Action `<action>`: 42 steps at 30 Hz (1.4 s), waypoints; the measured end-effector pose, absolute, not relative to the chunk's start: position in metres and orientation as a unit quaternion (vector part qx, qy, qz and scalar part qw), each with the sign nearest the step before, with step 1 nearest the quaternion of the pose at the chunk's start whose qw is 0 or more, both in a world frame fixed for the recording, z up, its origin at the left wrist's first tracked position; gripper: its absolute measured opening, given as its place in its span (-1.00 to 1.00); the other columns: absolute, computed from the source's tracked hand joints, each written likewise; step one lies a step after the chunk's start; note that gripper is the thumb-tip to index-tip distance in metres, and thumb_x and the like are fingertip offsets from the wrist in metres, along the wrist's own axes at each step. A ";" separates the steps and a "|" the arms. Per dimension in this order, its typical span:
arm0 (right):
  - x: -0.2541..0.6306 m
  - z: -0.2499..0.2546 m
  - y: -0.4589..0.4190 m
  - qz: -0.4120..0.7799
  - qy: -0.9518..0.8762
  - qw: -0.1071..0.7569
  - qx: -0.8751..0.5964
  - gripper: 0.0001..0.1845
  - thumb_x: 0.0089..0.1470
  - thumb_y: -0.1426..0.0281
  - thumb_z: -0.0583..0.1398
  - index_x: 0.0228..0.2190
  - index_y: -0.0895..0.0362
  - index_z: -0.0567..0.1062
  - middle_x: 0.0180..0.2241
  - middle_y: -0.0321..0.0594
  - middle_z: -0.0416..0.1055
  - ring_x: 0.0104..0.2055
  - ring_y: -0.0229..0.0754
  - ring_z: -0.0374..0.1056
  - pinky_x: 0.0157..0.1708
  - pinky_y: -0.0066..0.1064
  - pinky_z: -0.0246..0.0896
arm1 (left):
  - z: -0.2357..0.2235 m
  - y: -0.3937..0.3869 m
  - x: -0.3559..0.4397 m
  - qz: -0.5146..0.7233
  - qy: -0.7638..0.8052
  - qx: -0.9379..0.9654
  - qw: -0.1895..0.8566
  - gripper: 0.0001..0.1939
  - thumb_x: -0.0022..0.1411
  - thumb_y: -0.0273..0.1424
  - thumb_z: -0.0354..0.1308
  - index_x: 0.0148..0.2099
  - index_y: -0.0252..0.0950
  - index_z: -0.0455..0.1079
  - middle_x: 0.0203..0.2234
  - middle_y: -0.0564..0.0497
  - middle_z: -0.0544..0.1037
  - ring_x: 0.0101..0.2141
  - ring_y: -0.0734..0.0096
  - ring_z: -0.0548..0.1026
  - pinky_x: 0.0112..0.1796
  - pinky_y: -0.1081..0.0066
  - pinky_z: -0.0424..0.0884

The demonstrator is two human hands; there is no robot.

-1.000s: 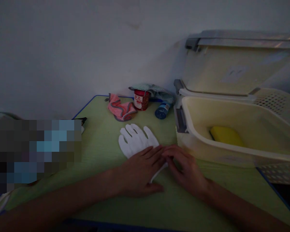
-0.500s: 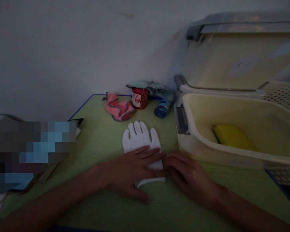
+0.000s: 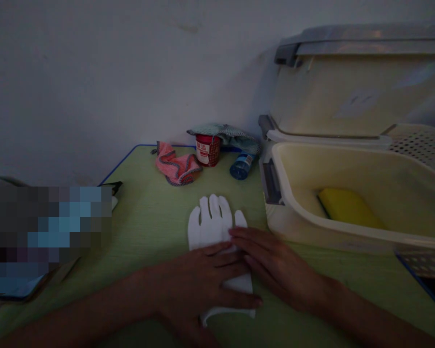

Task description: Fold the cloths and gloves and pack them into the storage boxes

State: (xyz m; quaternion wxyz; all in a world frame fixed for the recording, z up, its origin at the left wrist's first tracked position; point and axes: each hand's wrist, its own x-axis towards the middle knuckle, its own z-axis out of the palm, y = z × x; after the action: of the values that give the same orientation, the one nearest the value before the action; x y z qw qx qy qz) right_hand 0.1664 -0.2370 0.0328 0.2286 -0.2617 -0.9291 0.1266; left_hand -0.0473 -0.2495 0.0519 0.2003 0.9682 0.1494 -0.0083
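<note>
A white cloth glove [image 3: 212, 224] lies flat on the green table, its fingers pointing away from me. Across its lower part rests my left hand [image 3: 197, 278], palm down with the fingers spread. My right hand [image 3: 277, 263] comes in from the right, its fingers stretched out over the glove near the glove's thumb. The right fingertips touch or nearly touch the left fingers. Both hands cover part of the glove's palm; its cuff edge shows below my left hand.
To the right stands a cream plastic box [image 3: 290, 212], lid raised, with a yellow sponge [image 3: 348, 208] inside. Behind the glove are a pink cloth [image 3: 177, 166], a red container [image 3: 207, 151], a grey-green cloth [image 3: 235, 135] and a blue bottle [image 3: 242, 166]. Blurred items lie left.
The glove has slid a little toward me with my left hand on it. My right hand's fingers have straightened and moved from beside the glove onto its thumb side.
</note>
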 end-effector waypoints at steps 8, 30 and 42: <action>0.166 0.033 -0.234 0.072 -0.935 0.185 -0.294 -0.66 0.17 0.46 0.02 -0.05 0.31 0.40 -0.01 0.04 0.39 0.03 -0.06 0.32 0.01 -0.16 0.28 | 0.066 -0.249 -0.050 -0.004 0.145 0.956 0.256 -0.38 0.09 -0.09 0.16 0.18 -0.18 0.23 0.24 -0.11 0.11 0.23 0.17 0.03 0.22 0.20 -0.18; 0.162 0.027 -0.238 -0.064 -0.940 0.204 -0.267 -0.71 0.13 0.58 -0.01 -0.21 0.28 0.47 -0.17 0.06 0.44 -0.09 -0.01 0.38 -0.16 -0.15 0.40 | 0.024 -0.249 -0.048 0.020 0.416 0.903 0.109 -0.15 0.19 -0.03 0.00 0.32 -0.35 -0.27 0.29 -0.26 -0.27 0.27 0.06 -0.31 0.19 -0.02 -0.16; 0.147 0.027 -0.240 0.062 -0.926 0.236 -0.289 -0.91 0.06 0.56 0.14 -0.41 0.20 0.46 -0.39 -0.15 0.40 -0.34 -0.15 0.32 -0.36 -0.31 0.33 | 0.038 -0.229 -0.065 0.000 0.301 0.943 0.145 -0.09 0.13 0.07 -0.03 0.31 -0.42 -0.18 0.29 -0.30 -0.19 0.27 0.07 -0.21 0.20 0.08 -0.19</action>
State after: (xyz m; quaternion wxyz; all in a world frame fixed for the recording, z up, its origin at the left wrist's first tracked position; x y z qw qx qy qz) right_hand 0.1467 -0.2404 0.0269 0.2358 -0.2888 -0.9258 0.0616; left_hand -0.0651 -0.2286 0.0376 0.1451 0.9425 0.3010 -0.0003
